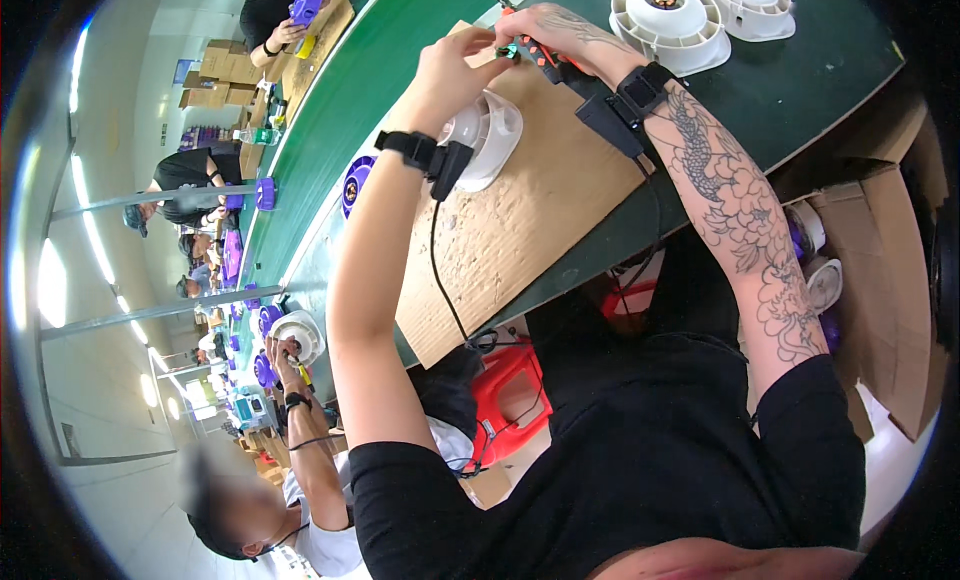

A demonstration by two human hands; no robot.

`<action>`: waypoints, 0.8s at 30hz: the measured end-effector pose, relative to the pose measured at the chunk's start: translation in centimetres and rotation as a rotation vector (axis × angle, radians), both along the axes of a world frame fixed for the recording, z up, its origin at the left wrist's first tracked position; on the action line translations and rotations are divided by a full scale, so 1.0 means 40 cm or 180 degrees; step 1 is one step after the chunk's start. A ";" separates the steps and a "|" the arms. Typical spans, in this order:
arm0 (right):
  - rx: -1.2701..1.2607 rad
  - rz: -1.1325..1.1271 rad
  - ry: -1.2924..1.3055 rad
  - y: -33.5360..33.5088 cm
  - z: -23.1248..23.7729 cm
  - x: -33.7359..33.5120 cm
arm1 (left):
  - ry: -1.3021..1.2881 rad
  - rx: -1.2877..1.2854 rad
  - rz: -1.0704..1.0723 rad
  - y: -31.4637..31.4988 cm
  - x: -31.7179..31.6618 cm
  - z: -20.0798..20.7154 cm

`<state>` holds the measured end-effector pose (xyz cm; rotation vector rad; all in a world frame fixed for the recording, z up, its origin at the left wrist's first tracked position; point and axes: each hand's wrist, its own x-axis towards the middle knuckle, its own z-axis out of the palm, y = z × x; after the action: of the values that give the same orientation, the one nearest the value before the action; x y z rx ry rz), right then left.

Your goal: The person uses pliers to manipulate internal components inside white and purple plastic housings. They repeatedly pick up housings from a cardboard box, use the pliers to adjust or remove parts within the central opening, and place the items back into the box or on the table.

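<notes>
My right hand (548, 30) is wrapped round pliers (545, 60) with black-and-orange handles; their slim dark jaws stick out beyond my fingers. Close beside it, my left hand (455, 72) has thumb and fingertips closed on a small green part (508, 52), whose exact kind is too small to tell. Under my left wrist stands a white round fan housing (495, 140), partly hidden by the hand. A flat cardboard sheet (530, 200) lies beneath it on the dark green table (800, 110).
Two more white housings (665, 25) (750, 8) stand at the far right. A purple round part (356, 185) lies left of my forearm. An open cardboard box (890, 270) is at right. At left, a co-worker's hand (285, 355) is at another white housing (300, 335). Red stool (515, 400) below.
</notes>
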<state>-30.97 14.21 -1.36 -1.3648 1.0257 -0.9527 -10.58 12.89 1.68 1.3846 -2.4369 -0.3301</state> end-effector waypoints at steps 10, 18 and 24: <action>0.0036 -0.0075 -0.0019 0.023 0.037 -0.009 | -0.1124 0.0907 0.0396 0.179 0.081 0.101; 0.0292 -0.0316 0.0049 0.010 0.038 -0.016 | -0.0904 0.0313 0.0557 -0.087 0.237 0.117; 0.0337 -0.0166 0.0202 0.002 0.032 0.016 | -0.0893 -0.0191 0.1474 -0.201 0.409 -0.008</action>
<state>-30.34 14.29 -0.09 -1.2927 1.1489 -0.8855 5.78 4.84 1.37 2.0173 -2.2061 0.0525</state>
